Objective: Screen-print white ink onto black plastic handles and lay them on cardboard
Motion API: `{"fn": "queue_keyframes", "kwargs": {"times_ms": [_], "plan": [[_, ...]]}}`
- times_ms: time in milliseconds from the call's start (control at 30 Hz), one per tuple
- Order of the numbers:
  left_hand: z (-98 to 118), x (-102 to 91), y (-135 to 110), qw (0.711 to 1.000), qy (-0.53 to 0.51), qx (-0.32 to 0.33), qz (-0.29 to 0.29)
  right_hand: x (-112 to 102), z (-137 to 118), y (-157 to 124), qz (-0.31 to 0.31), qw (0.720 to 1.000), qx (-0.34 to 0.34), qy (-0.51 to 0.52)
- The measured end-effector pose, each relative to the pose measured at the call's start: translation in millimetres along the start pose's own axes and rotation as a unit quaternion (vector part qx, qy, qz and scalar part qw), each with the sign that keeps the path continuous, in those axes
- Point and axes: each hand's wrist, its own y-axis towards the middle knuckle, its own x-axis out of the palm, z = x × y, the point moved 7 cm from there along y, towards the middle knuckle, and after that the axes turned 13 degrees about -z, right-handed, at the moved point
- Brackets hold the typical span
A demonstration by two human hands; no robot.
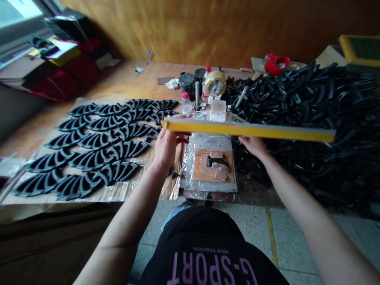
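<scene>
A long yellow bar with a grey top edge [252, 130], perhaps a screen-printing frame seen edge-on, spans the space above the work plate. My left hand [169, 142] is closed around its left end. Just below the bar, right of its middle, is my right hand [252, 145]; its fingers are curled and partly hidden behind the bar, so what they hold cannot be made out. Beneath, a curved black plastic part [218, 161] lies on a brown board [200, 168] between clear blocks. The board sits on a grey metal plate [212, 185].
Rows of curved black parts [97, 142] lie on cardboard at left. A large heap of black parts [311, 130] covers the right side. Behind the plate stand red-capped bottles [186, 106], a dark tub [187, 82], a tape roll [215, 82] and clamp handles [197, 93].
</scene>
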Motion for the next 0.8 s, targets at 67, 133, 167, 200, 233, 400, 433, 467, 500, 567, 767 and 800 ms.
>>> {"fn": "queue_keyframes", "kwargs": {"times_ms": [67, 133, 167, 200, 233, 400, 433, 467, 500, 567, 767, 800], "plan": [[2, 5.5, 13, 1.0, -0.011, 0.008, -0.001, 49, -14, -18, -0.082, 0.995, -0.043, -0.04], [-12, 8.8, 7, 0.999, -0.034, 0.002, 0.028, 88, -32, -33, -0.151, 0.981, -0.065, -0.099], [-26, 12.2, -3, 0.998, -0.051, -0.022, 0.04, 100, -40, -39, -0.174, 0.975, -0.062, -0.121], [-46, 19.1, -17, 0.994, -0.068, -0.071, 0.036, 106, -48, -43, -0.184, 0.973, -0.048, -0.131], [-70, 28.7, -35, 0.987, -0.088, -0.136, 0.021, 108, -56, -48, -0.186, 0.973, -0.031, -0.129], [-164, 72.2, -129, 0.893, -0.226, -0.384, -0.063, 105, -130, -80, -0.134, 0.979, -0.135, -0.072], [-172, 66.1, -138, 0.886, -0.254, -0.387, -0.033, 107, -143, -87, -0.137, 0.97, -0.194, -0.057], [-179, 54.2, -145, 0.882, -0.266, -0.39, -0.001, 107, -148, -92, -0.143, 0.96, -0.237, -0.043], [-183, 36.2, -150, 0.882, -0.258, -0.393, 0.032, 105, -143, -92, -0.145, 0.957, -0.251, -0.032], [-190, -16.1, -158, 0.897, -0.187, -0.385, 0.106, 95, -100, -81, -0.124, 0.975, -0.18, -0.041], [-199, -143.7, -187, 0.887, 0.03, -0.377, 0.267, 80, 58, -59, -0.141, 0.973, 0.035, -0.177], [-200, -146.0, -187, 0.889, 0.041, -0.377, 0.257, 85, 68, -60, -0.147, 0.969, 0.033, -0.194]]}}
